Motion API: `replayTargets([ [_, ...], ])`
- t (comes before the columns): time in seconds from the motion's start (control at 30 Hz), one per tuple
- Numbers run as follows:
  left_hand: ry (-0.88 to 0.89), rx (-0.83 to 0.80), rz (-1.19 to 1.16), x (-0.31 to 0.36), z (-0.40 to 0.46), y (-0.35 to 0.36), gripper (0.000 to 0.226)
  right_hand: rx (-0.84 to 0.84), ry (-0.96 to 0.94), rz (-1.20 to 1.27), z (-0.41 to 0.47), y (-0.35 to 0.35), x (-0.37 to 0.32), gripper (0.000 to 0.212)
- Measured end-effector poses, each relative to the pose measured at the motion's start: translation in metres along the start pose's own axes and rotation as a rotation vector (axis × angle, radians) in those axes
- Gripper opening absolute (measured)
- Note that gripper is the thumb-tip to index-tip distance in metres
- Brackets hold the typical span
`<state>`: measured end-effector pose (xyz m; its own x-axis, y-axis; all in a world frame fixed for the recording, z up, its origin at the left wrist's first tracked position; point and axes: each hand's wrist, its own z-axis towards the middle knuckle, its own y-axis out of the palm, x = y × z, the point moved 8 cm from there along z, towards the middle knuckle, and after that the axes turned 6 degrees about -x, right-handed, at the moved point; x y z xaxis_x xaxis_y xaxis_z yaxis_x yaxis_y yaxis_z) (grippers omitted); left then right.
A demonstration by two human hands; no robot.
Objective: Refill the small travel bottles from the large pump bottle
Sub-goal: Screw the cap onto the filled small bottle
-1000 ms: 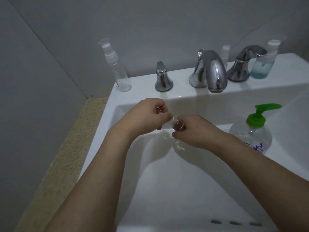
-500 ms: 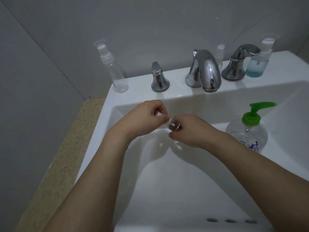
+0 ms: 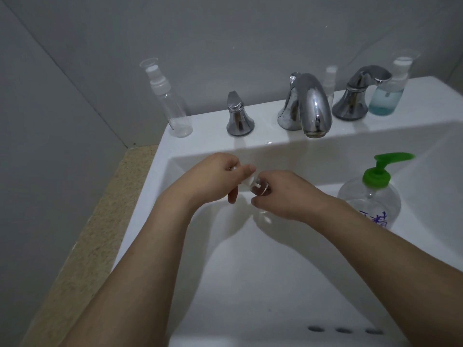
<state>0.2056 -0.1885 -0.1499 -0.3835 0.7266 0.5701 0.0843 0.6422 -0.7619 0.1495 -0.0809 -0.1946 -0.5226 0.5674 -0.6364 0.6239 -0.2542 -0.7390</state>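
Observation:
Over the white sink basin my right hand grips a small clear travel bottle, mostly hidden in my fingers. My left hand pinches its white cap end at the bottle's neck. The large clear pump bottle with a green pump stands inside the basin at the right. An empty clear spray bottle stands on the ledge at the left. Another small bottle with blue liquid stands at the far right, and one small bottle peeks from behind the spout.
A chrome spout and two chrome handles line the sink's back ledge. A speckled beige counter runs along the sink's left side, with grey walls behind. Three overflow slots sit at the basin's near edge.
Both hands stay together on the small bottle over the basin; my left fingers have shifted slightly on the cap. The view has moved a little; the other bottles have not moved.

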Motion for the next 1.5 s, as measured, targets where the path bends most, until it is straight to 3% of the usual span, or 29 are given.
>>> replayTargets([
  [0.2,0.082,-0.029,-0.097,0.006,-0.001,0.002,0.005,0.000,-0.009,0.015,-0.001,-0.001,-0.001,0.015],
  [0.5,0.138,0.015,-0.107,0.010,-0.002,-0.001,0.003,0.001,-0.008,0.042,-0.001,-0.002,-0.002,0.012],
  [0.87,0.106,0.092,-0.105,0.006,-0.001,-0.008,0.017,0.014,0.014,0.046,0.001,-0.003,0.002,0.008],
  [1.03,0.133,0.077,-0.072,0.008,0.000,-0.008,0.005,0.015,0.027,0.024,0.001,-0.003,0.003,0.014],
  [1.5,0.111,0.060,-0.103,0.007,-0.001,-0.007,0.007,0.006,0.023,0.031,0.001,-0.003,0.002,0.011],
])
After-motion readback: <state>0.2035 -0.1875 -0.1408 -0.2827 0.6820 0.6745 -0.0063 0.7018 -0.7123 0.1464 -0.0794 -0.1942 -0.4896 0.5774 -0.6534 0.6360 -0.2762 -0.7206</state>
